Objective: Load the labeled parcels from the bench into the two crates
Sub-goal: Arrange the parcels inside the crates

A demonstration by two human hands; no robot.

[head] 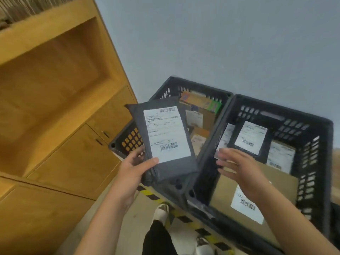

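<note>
The left hand (135, 169) grips a gray parcel (163, 138) by its bottom edge, up over the left crate (128, 138). The right hand (239, 168) is spread wide, empty, over the right crate (312, 144). Next, I think, the parcel goes down into a crate

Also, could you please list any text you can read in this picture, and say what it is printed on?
No text is legible.
Grey mailer in the left hand: white label, barcodes, print blurred.
Parcel labels in the right crate and left crate: blurred too.
</note>
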